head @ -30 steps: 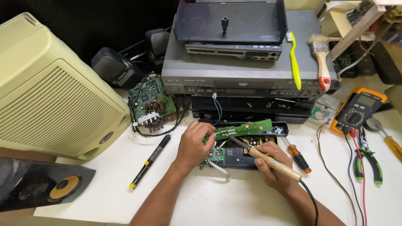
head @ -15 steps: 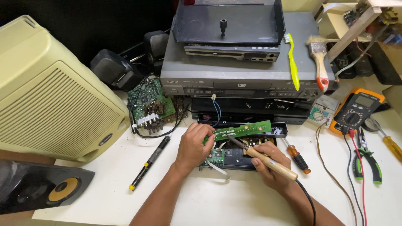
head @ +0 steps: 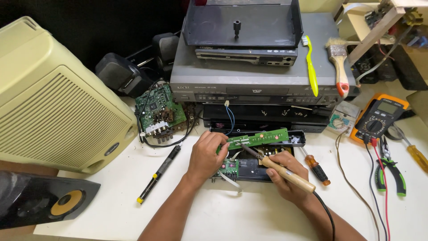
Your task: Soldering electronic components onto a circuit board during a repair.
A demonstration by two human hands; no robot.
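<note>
My left hand (head: 207,155) pinches the left end of a long narrow green circuit board (head: 263,138), holding it above a black front panel (head: 254,167) lying on the white table. My right hand (head: 285,178) grips a soldering iron (head: 285,173) by its wooden handle. Its metal tip rests on the green board near the board's left third. A small green board (head: 230,168) with a white ribbon cable lies under my left hand.
Stacked grey and black disc players (head: 249,85) stand behind, with a yellow toothbrush (head: 310,67) and paintbrush (head: 339,67) on top. A beige speaker cabinet (head: 53,107) fills the left. A black pen-like tool (head: 159,174), screwdriver (head: 315,167), multimeter (head: 379,118) and pliers (head: 392,174) lie around.
Both hands stay in place on the board and iron; only slight shifts of the iron's tip along the green board are visible.
</note>
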